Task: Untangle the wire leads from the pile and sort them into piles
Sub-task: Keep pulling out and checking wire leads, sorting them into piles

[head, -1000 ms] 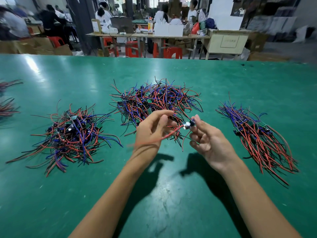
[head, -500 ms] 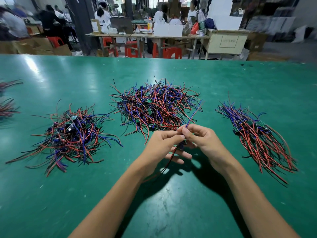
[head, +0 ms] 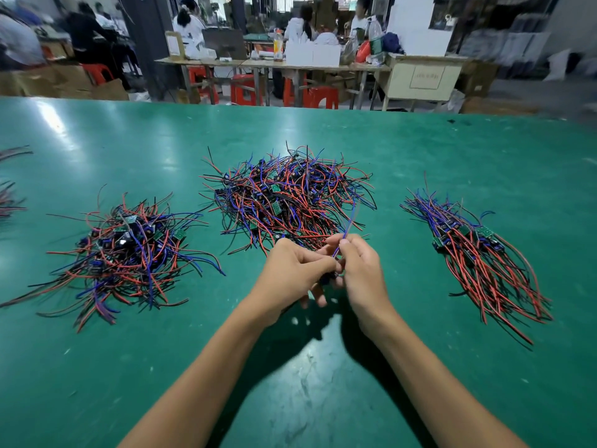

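Wire leads lie in three heaps on the green table [head: 420, 147], and the tangled centre pile [head: 287, 198] serves as the landmark. To its right, well apart, the sorted pile [head: 478, 253] lies combed straight, its leads running one way. To its left, the left pile [head: 129, 250] is still a loose knot, so I cannot tell whether it counts as sorted. Just in front of the centre pile, the left hand [head: 290, 273] and the right hand [head: 361, 270] meet; their fingertips pinch one blue lead [head: 347, 227] that rises between them. By my judgement, most of the untangling remains, since the centre pile is still thick.
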The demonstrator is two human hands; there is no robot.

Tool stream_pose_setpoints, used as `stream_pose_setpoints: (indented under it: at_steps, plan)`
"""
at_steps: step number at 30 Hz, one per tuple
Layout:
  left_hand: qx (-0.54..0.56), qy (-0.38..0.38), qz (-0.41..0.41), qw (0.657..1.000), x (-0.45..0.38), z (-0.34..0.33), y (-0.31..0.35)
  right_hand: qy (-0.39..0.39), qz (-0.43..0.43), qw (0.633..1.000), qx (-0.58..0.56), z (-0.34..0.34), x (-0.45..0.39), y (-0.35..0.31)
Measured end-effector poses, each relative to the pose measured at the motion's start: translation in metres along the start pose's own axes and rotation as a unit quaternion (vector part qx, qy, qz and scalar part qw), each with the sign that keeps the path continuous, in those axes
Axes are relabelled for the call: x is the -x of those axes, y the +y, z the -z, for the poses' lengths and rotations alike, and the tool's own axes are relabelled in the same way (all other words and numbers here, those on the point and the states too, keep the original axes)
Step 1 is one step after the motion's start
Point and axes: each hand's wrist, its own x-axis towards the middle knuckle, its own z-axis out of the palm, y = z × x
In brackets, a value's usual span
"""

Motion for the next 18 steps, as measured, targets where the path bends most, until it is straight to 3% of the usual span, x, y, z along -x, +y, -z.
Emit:
stream_pose_setpoints:
  at_steps: [7,10,13,15,18]
  plan:
    - [0.018,-0.118,0.068,0.99,0.003,0.005,0.006,0.114,-0.002,0.993,0.013,0.022,-0.02,-0.002]
    - [0.046,-0.158,0.089,0.982,0.002,0.011,0.009,0.156,0.113,0.979,0.059,0.021,-0.015,0.0]
    - [0.061,-0.197,0.104,0.973,0.003,0.015,0.009,0.223,0.238,0.934,0.146,0.021,-0.011,0.002]
    - [0.054,-0.198,0.101,0.973,0.003,0.015,0.008,0.23,0.221,0.942,0.105,0.019,-0.011,-0.001]
    - [0.052,-0.174,0.098,0.978,0.001,0.014,0.005,0.202,0.06,0.972,-0.103,0.012,-0.01,-0.007]
